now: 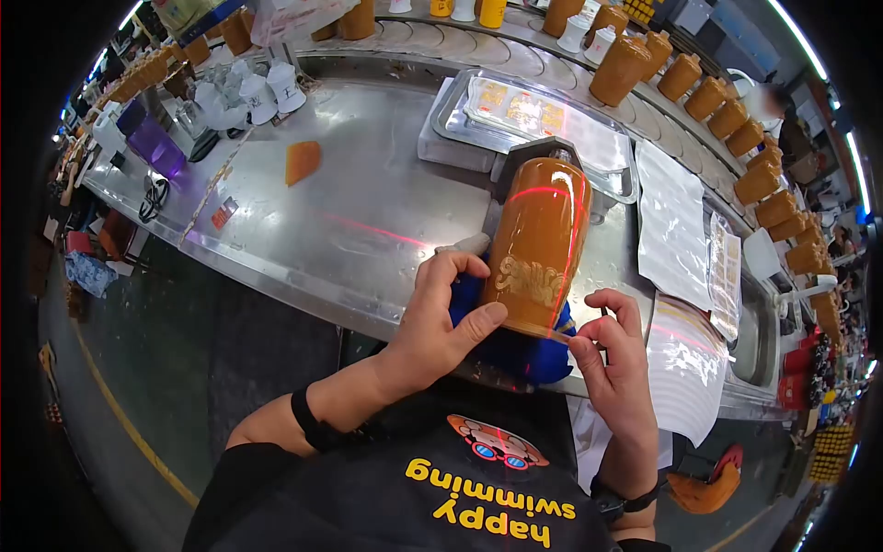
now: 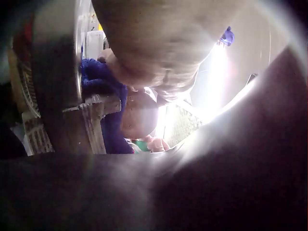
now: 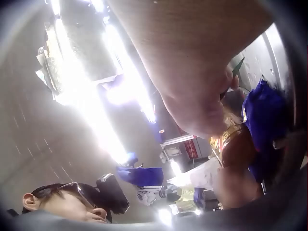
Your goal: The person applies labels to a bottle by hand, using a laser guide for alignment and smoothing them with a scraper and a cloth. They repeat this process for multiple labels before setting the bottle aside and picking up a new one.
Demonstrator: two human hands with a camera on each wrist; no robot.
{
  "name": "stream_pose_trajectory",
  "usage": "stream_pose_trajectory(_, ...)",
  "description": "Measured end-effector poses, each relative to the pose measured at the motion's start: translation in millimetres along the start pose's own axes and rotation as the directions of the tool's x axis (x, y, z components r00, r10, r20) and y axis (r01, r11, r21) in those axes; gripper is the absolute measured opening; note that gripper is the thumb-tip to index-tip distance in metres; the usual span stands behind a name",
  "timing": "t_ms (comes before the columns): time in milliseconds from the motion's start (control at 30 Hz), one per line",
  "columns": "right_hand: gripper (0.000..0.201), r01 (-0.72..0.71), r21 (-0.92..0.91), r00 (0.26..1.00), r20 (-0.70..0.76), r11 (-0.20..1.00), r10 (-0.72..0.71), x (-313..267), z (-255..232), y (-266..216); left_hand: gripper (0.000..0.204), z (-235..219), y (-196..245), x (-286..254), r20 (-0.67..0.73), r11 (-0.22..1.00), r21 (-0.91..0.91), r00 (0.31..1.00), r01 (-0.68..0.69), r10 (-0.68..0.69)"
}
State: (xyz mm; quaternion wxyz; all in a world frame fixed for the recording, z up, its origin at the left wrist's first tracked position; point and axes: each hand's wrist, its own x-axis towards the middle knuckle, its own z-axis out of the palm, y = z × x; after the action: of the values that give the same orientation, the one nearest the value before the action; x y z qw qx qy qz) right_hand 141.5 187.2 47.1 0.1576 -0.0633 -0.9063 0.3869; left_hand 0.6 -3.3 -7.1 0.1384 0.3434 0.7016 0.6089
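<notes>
A glossy brown ceramic bottle (image 1: 543, 216) lies tilted, neck away from me, its base end toward me. Gold ornament (image 1: 529, 279) decorates its lower side. My left hand (image 1: 425, 324) holds the base end from the left, thumb on the near edge and fingers along the side. At the right of the base, my right hand (image 1: 618, 373) pinches a slim tool (image 1: 559, 339) whose near end is at the bottle's bottom rim; its kind is unclear. Blue cloth (image 1: 532, 361) sits under the base, and a dark angular stand (image 1: 556, 144) supports the neck end.
Behind the bottle, a metal tray (image 1: 451, 115) holds decal sheets. White paper sheets (image 1: 671, 216) lie to the right, beside a sink (image 1: 762, 354). On the metal table's left are a brown scrap (image 1: 302, 162) and a purple bottle (image 1: 152, 143). Brown bottles (image 1: 618, 74) line the conveyor.
</notes>
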Motion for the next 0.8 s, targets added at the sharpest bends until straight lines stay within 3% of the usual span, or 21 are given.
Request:
stream_pose_trajectory(133, 0.014, -0.015, -0.003, 1.0, 0.008, 1.0, 0.015, -2.3, -2.7, -0.3, 0.049, 1.1, 0.2, 0.4, 0.01, 0.999, -0.042, 1.0, 0.019, -0.019)
stream_pose_trajectory(233, 0.015, -0.014, -0.006, 1.0, -0.008, 1.0, 0.014, -3.1, -1.5, 0.9, 0.05, 1.7, 0.9, 1.5, -0.005, 0.999, 0.035, 1.0, -0.023, 0.023)
stream_pose_trajectory(800, 0.015, -0.039, 0.043, 0.999, -0.013, 0.998, 0.04, -9.7, -3.6, 13.8, 0.055, 12.2, 7.9, 4.5, -0.042, 0.995, 0.079, 0.998, -0.052, 0.055)
